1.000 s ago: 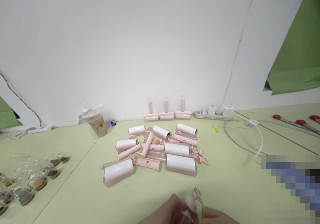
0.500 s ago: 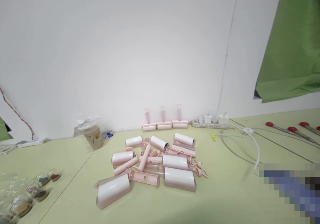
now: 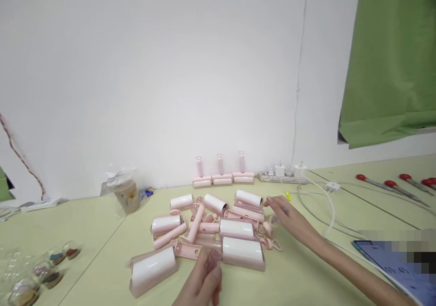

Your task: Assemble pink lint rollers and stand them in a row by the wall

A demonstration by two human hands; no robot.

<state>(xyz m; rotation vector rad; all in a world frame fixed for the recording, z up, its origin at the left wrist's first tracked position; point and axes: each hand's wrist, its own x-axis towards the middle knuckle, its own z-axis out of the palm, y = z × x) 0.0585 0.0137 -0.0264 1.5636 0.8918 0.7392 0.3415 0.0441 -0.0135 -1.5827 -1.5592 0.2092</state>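
Note:
Pink and white lint roller parts lie in a loose pile on the table. My left hand [image 3: 202,278] reaches in at the front, its fingers apart and partly smeared, next to a pink handle piece with a cut-out [image 3: 186,250] and a large white sticky roll in its cover [image 3: 243,251]. My right hand [image 3: 284,213] comes over the pile's right side with its fingers apart. Its fingertips are close to a white roll [image 3: 249,198] and above small pink heart-loop caps [image 3: 269,243]. Nothing held is plain in either hand. Another covered roll [image 3: 153,270] lies at the front left.
Three assembled lint rollers [image 3: 222,179] stand against the wall. A power strip [image 3: 282,178] with chargers and cables is right of them. A bagged cup [image 3: 126,196], glass domes [image 3: 47,272], red-handled tools [image 3: 398,185] and a phone [image 3: 398,263] lie around.
Both my hands have come into view over the pile, left from the front and right from the right side. The view has shifted slightly up and right. The parts look unmoved.

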